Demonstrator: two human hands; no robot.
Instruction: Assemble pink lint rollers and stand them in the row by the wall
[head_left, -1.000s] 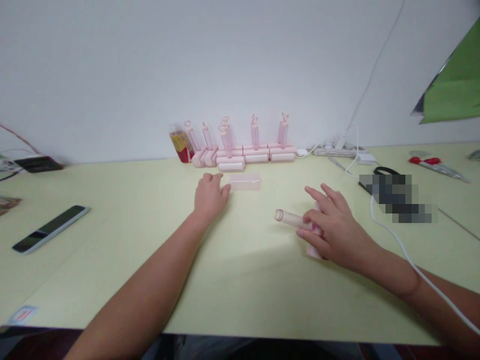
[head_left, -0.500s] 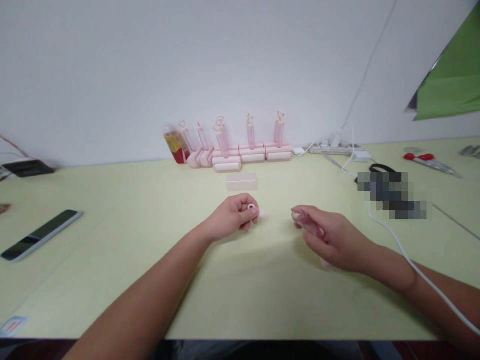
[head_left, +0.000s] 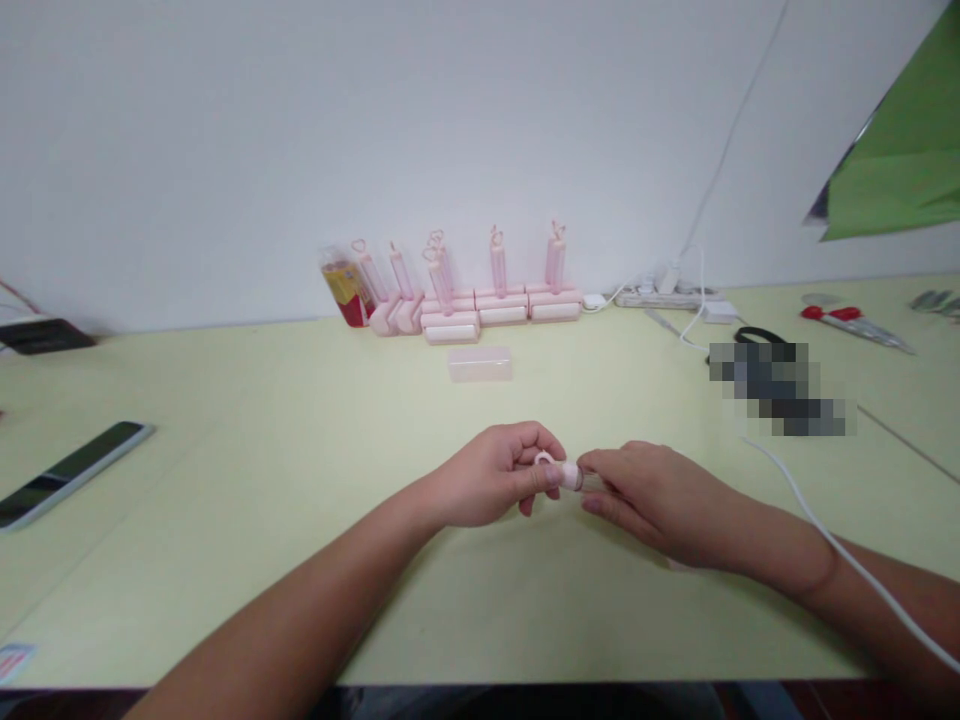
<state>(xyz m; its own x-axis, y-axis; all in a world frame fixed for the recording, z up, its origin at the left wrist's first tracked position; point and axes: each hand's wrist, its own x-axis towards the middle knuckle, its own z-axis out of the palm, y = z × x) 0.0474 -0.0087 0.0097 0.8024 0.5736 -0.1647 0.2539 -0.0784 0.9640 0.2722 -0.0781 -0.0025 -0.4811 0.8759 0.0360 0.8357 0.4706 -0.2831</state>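
My left hand (head_left: 499, 475) is closed in a pinch on a small pink cap with a ring top (head_left: 555, 470). My right hand (head_left: 645, 495) is closed round a clear pink tube (head_left: 592, 482), mostly hidden in the fingers. The cap meets the tube's open end between the two hands, just above the pale green table (head_left: 225, 520). A pale pink rectangular piece (head_left: 480, 364) lies on the table behind my hands.
A row of assembled pink pieces (head_left: 480, 290) stands against the wall beside a red and yellow packet (head_left: 345, 288). A phone (head_left: 67, 472) lies at the left. A white cable (head_left: 817, 520), a power strip (head_left: 660, 297), red scissors (head_left: 855, 325) and a blurred dark object (head_left: 776, 390) are at the right.
My left hand took the small cap from near the rectangular piece and came toward me. My right hand lifted the tube. Both hands have met, cap against tube end.
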